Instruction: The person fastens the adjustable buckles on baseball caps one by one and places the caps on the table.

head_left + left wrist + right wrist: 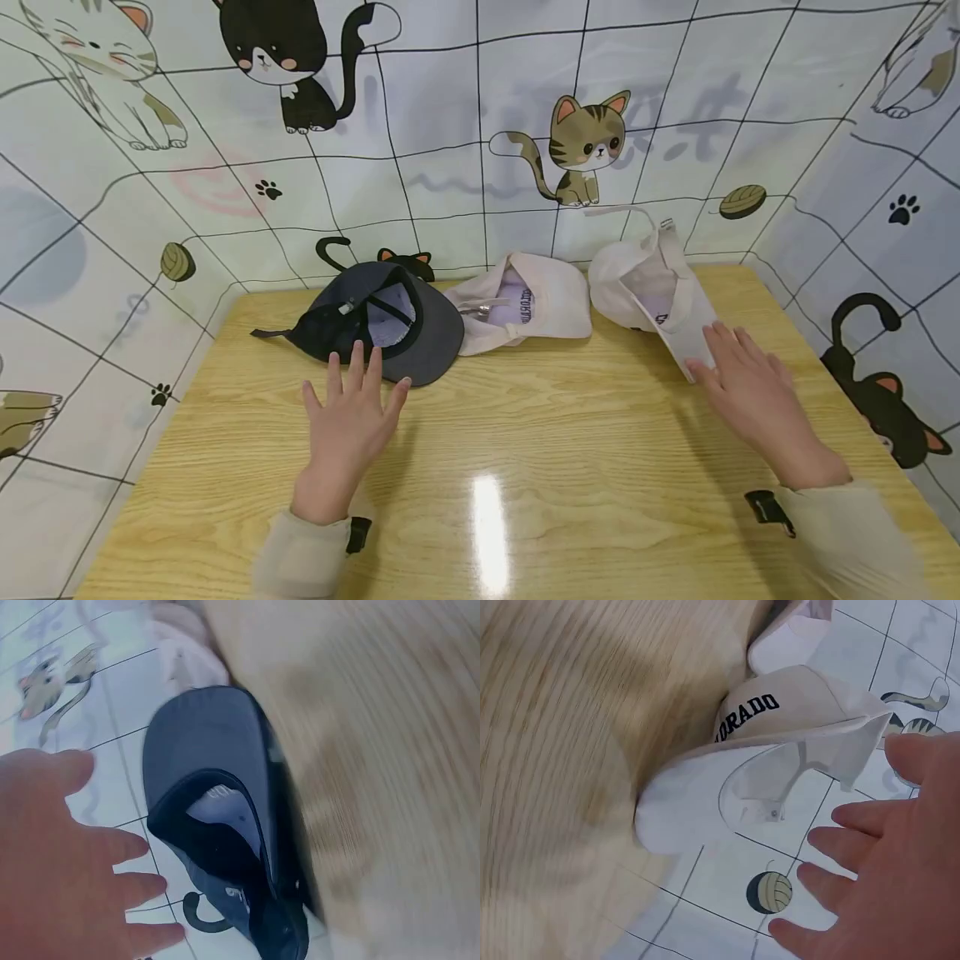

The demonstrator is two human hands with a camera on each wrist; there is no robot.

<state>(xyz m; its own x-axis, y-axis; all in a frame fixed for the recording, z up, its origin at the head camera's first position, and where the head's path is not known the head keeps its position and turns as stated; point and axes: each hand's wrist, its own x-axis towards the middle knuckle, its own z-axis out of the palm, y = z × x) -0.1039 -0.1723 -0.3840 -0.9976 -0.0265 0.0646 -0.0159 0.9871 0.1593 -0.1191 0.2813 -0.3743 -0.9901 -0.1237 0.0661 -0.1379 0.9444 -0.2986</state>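
White baseball cap [671,304]: likely light, soft-crowned; pinch stiffer bill [692,332]. Left hand [348,425], right hand [761,404]: fingers apart, empty.

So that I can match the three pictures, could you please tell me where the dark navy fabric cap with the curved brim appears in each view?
Head: the dark navy cap is left of centre, partly behind the left hand.
Left wrist: it fills the middle, running down to the bottom edge.
Right wrist: not in it.
Shared landmark: the pale wood-grain tabletop.
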